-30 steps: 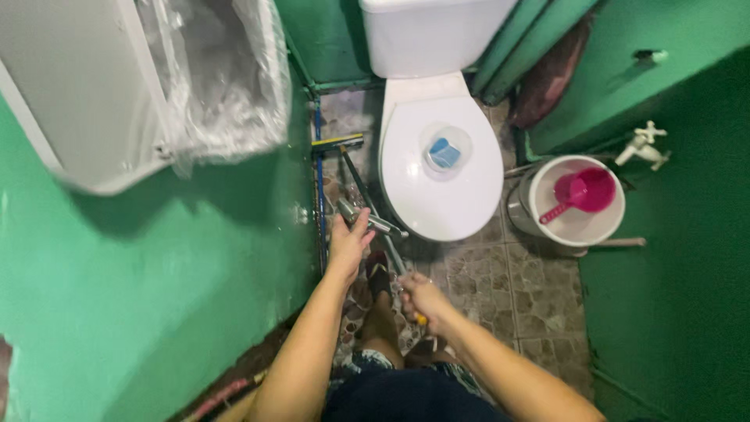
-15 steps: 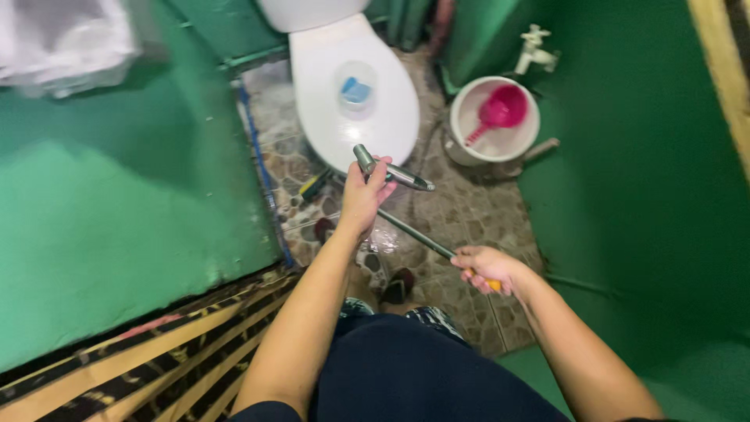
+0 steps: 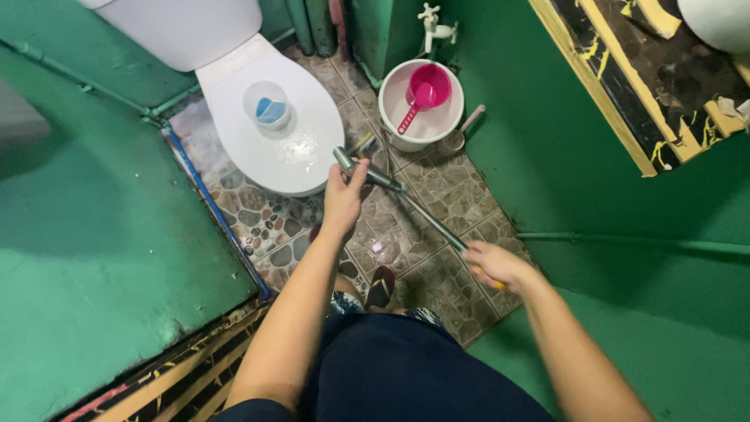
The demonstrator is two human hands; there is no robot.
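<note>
My left hand [image 3: 344, 197] grips the upper part of a long grey metal tool [image 3: 394, 189], close to its short crosswise head, in front of the white toilet [image 3: 269, 133]. My right hand [image 3: 494, 264] holds the tool's lower end, where a bit of orange handle shows under the fingers. The shaft runs diagonally between both hands above the stone-patterned floor tiles [image 3: 437, 195]. My dark shorts and one sandalled foot [image 3: 381, 286] are below.
A small plastic cup with a blue item [image 3: 266, 105] sits on the closed toilet lid. A white bucket [image 3: 398, 117] with a pink dipper [image 3: 426, 90] stands under a white tap [image 3: 434, 23]. Green walls close in on both sides; a blue hose [image 3: 215, 211] runs along the left wall.
The view has swung right, so the toilet and bucket now sit more to the left. Both hands keep hold of the metal tool, which points toward the toilet's right side.
</note>
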